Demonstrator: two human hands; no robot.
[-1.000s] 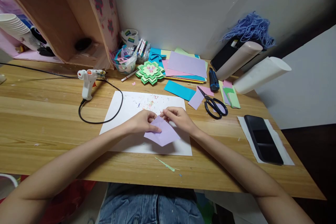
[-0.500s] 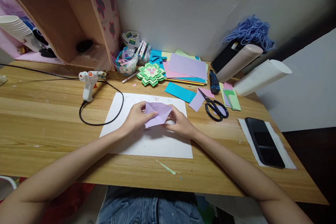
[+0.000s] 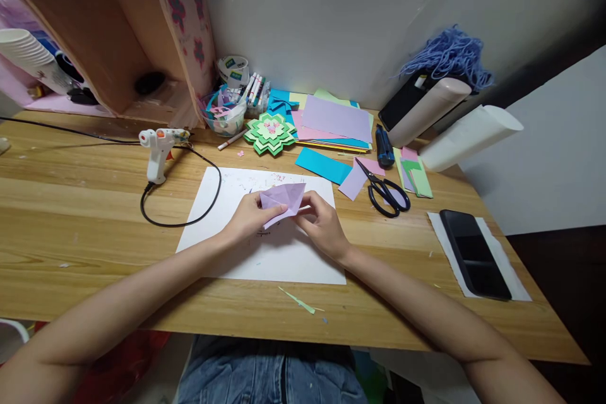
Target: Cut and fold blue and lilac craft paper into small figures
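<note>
A creased piece of light purple paper (image 3: 284,197) is held up above a white sheet (image 3: 296,259) on the wooden table. My left hand (image 3: 250,218) is closed on the paper's left side, thumb pressed across its face and the other fingers behind it. At the lower right edge of the purple paper, my right hand (image 3: 324,224) has its fingers curled in a pinch; its fingertips are partly hidden there. Small coloured marks show on the white sheet around the hands.
A glue gun (image 3: 156,154) with a looped cord stands left. Behind the sheet lie a layered green paper flower (image 3: 271,134), a blue strip (image 3: 323,166) and stacked coloured paper (image 3: 338,118). To the right are black scissors (image 3: 382,189), a cutter (image 3: 384,146) and a phone (image 3: 475,254).
The purple paper has tilted and folded up more, its right side drawn inward. My right hand has shifted slightly down and its fingers have turned at the paper's edge.
</note>
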